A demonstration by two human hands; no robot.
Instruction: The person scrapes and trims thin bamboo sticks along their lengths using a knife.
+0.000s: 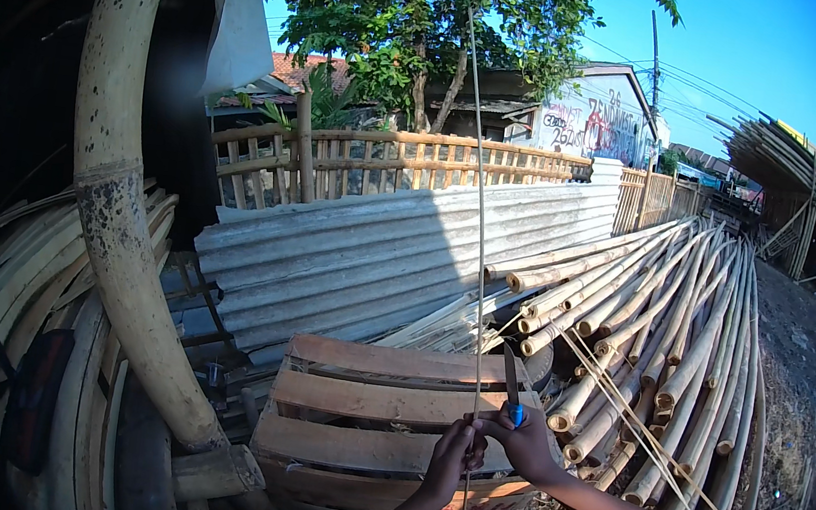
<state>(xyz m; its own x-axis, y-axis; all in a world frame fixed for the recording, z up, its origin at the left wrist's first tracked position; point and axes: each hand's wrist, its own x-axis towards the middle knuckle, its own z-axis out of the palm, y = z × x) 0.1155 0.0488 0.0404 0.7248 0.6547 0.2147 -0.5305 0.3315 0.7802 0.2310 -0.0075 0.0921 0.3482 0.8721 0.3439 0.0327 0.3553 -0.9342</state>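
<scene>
A long thin bamboo strip stands nearly upright in front of me, rising high above the fence. My left hand is closed around its lower part. Right beside it, my right hand grips a knife with a blue band on its handle; the blade points up and slightly left. The fingers of both hands meet at the strip, so part of the strip is hidden there. Under and behind my hands is a slatted wooden bench.
A thick bamboo post leans at the left, near bundled split bamboo. Many bamboo poles lie stacked on the right, with thin strips across them. Corrugated sheets and a bamboo fence stand behind the bench.
</scene>
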